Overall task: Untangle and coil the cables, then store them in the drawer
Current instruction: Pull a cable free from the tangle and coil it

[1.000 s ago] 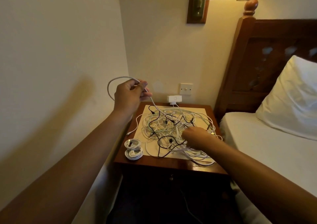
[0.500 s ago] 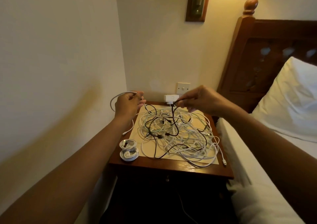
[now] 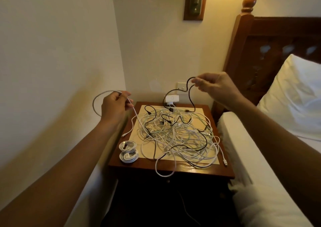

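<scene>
**Early stage: two coils done, most of the pile still tangled**

Landmark is the nightstand (image 3: 173,170). On its front-left corner sit two finished coils of white cable (image 3: 128,151), side by side and touching. That is all the finished work visible.

The rest is a big tangle (image 3: 175,136) of white and black cables spread over the pale mat (image 3: 198,113) in the middle of the nightstand top. One white loop hangs over the front edge, and a white plug end lies near the front-right corner. A white charger (image 3: 172,99) sits at the back edge against the wall.

The left hand (image 3: 115,106) is raised over the left side of the nightstand, pinched around a white cable (image 3: 97,100) that arcs out to the left and also runs down into the tangle. The right hand (image 3: 214,86) is raised above the back-right of the nightstand, fingertips pinched on a black cable (image 3: 189,91), which loops down and drops back into the pile.

Judgement: both cables are only partly pulled free. Still to do: separate every cable, coil each one, then put all coils away. The drawer front below the nightstand top is dark; whether it is open cannot be told, and nothing appears stored yet.
</scene>
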Tool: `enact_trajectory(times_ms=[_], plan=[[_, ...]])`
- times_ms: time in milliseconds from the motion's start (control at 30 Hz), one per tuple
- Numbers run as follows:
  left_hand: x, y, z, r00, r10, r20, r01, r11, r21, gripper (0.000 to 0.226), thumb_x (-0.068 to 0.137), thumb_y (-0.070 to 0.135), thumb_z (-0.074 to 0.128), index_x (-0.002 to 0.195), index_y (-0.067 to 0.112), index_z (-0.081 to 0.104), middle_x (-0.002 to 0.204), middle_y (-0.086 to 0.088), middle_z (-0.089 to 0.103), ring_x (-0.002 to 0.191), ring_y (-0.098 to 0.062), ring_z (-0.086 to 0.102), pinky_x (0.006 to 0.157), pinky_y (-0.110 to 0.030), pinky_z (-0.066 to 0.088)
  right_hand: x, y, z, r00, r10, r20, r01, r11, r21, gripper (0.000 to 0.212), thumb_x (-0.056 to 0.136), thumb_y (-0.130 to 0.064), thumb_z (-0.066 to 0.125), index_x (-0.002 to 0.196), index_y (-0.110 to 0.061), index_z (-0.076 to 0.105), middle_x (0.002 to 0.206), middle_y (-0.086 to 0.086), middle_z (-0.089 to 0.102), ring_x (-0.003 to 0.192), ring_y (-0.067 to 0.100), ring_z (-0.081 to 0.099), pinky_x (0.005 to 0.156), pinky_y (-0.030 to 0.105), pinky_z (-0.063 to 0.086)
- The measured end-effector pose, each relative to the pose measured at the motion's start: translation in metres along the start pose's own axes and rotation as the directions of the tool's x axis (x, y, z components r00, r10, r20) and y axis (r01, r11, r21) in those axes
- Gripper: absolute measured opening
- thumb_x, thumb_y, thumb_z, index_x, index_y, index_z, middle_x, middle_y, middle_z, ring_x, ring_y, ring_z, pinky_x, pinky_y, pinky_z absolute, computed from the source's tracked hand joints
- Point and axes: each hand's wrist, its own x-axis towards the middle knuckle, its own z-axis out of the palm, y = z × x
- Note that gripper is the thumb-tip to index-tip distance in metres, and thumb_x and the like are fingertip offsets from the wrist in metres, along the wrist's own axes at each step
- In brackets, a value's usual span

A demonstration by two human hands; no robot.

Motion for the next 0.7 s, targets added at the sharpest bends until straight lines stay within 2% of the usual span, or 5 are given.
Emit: enact_trajectory(times_ms=[133, 333, 433, 567, 700], plan=[[-0.011, 0.036, 0.002, 0.997, 0.075, 0.036, -0.072, 0.995, -0.063, 0.021, 0.105, 0.018, 0.052, 0.102, 0.013, 0.072, 0.086, -0.007, 0.073, 0.072, -0.014, 0.069, 0.076, -0.03, 0.06, -0.012, 0.05, 0.036, 0.988, 0.137, 0.076, -0.12, 0.972, -0.201, 0.024, 0.1, -0.038, 0.064, 0.115, -0.023, 0.076, 0.087, -0.003, 0.072, 0.072, 0.011, 0.061, 0.059, 0.023, 0.045], [-0.037, 0.079, 0.003, 0.96, 0.106, 0.259, -0.052, 0.977, -0.206, 0.024, 0.108, 0.014, 0.045, 0.109, 0.004, 0.067, 0.095, -0.012, 0.072, 0.085, -0.022, 0.071, 0.084, -0.031, 0.06, -0.027, 0.093, 0.061, 0.872, 0.337, 0.356, -0.085, 0.82, -0.566, 0.062, 0.101, -0.033, 0.065, 0.157, -0.034, 0.039, 0.154, 0.003, 0.051, 0.137, 0.027, 0.051, 0.107, 0.038, 0.043], [-0.045, 0.092, 0.004, 0.94, 0.083, 0.331, 0.019, 0.955, -0.294, 0.024, 0.108, 0.014, 0.045, 0.111, 0.002, 0.066, 0.102, -0.016, 0.073, 0.094, -0.026, 0.072, 0.089, -0.034, 0.059, -0.032, 0.055, 0.055, 0.907, 0.229, 0.354, -0.075, 0.914, -0.399, 0.07, 0.099, -0.035, 0.067, 0.159, -0.035, 0.031, 0.149, 0.002, 0.056, 0.124, 0.022, 0.06, 0.1, 0.038, 0.051], [-0.058, 0.112, 0.017, 0.892, 0.086, 0.443, 0.121, 0.9, -0.419, 0.024, 0.107, 0.016, 0.048, 0.11, 0.002, 0.067, 0.105, -0.016, 0.074, 0.1, -0.026, 0.072, 0.095, -0.036, 0.058, -0.045, -0.015, 0.057, 0.854, 0.017, 0.519, -0.094, 0.988, 0.123, 0.068, 0.093, -0.036, 0.071, 0.153, -0.025, 0.043, 0.145, -0.001, 0.059, 0.127, 0.013, 0.061, 0.105, 0.034, 0.051], [-0.06, 0.13, 0.019, 0.884, 0.088, 0.46, 0.165, 0.861, -0.481, 0.025, 0.107, 0.018, 0.047, 0.112, 0.002, 0.066, 0.105, -0.016, 0.074, 0.1, -0.026, 0.073, 0.09, -0.033, 0.059, -0.041, -0.054, 0.064, 0.928, -0.072, 0.365, 0.053, 0.997, 0.062, 0.016, 0.106, -0.019, 0.054, 0.114, -0.019, 0.068, 0.1, 0.002, 0.077, 0.093, 0.012, 0.075, 0.089, 0.038, 0.061]])
